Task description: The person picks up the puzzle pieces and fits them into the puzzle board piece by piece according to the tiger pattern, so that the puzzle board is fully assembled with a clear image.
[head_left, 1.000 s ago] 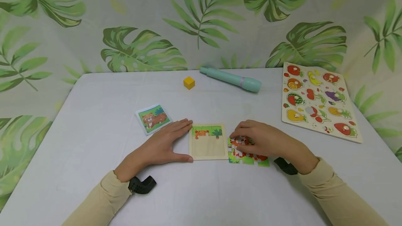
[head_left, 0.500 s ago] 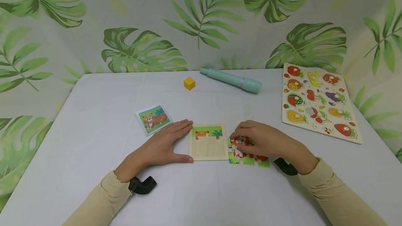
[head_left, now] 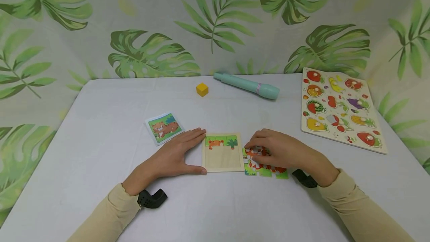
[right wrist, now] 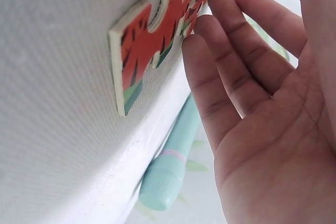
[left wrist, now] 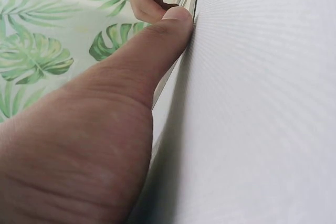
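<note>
Hardly anything has moved since the earlier frame: your left hand (head_left: 173,155) stays spread against the wooden puzzle tray (head_left: 223,160), and your right hand (head_left: 280,148) keeps its bent fingers on the tiger jigsaw pieces (head_left: 265,172) just right of it; I can't tell whether it pinches one. Beyond your left hand lies the tiger picture card (head_left: 164,127), with the yellow cube (head_left: 202,89) farther back.

Puzzle pieces (head_left: 265,172) partly hidden behind the right fingers (head_left: 256,137), sleeves (head_left: 107,216) cut off at the head view's bottom.
</note>
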`<state>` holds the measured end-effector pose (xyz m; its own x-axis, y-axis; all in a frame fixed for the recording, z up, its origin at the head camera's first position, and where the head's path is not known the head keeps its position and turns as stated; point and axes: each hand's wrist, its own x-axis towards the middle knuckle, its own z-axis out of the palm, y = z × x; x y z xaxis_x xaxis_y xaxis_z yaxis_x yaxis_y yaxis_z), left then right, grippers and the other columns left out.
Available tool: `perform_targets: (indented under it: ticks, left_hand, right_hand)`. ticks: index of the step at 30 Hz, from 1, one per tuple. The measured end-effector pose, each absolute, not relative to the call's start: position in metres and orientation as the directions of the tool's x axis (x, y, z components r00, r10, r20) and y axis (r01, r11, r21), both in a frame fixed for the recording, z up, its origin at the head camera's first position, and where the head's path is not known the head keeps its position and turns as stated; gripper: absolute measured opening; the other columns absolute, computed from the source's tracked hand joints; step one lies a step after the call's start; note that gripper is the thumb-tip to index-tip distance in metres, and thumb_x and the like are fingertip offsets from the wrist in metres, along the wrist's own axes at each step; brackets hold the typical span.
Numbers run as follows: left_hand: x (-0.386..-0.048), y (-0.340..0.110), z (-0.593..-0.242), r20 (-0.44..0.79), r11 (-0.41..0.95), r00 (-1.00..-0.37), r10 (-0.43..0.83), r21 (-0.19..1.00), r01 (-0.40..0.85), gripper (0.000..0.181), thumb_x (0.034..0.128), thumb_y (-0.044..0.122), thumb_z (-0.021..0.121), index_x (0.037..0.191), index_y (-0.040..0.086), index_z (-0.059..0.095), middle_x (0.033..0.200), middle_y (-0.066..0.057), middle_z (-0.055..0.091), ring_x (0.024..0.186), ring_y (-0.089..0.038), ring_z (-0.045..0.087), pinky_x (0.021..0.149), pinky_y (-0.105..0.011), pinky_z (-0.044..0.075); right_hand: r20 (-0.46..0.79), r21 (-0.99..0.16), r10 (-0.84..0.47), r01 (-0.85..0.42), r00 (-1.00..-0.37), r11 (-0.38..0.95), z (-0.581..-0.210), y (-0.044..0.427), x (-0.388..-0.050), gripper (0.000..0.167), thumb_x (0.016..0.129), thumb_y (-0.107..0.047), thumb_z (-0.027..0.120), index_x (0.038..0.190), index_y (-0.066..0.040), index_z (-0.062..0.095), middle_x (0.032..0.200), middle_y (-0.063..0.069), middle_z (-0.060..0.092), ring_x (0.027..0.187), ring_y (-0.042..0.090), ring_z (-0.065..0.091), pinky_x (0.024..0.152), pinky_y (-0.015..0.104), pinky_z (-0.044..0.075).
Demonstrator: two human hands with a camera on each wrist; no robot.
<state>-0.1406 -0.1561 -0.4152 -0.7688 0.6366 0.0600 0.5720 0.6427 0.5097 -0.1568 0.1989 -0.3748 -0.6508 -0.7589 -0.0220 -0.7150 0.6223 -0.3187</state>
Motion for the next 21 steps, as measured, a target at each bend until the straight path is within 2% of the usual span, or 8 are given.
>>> perform_targets:
  ticks: [21]
  left_hand:
    - [-0.1409,-0.1555,-0.4155,0.068,0.641,-0.765,0.640,0.503,0.580,0.106,0.0800,0.066,0.079,0.160,0.010,0.038,0.168,0.002,0.033,0.157,-0.019,0.026,0.127,-0.046,0.025]
  right_hand:
    - [-0.030,-0.323,-0.749,-0.703,-0.661,0.634,-0.3767,0.1981,-0.1574,0.029,0.092,-0.030,0.078,0.120,-0.022,0.075,0.111,-0.013,0.066,0.100,0.006,0.056,0.086,0.028,0.055]
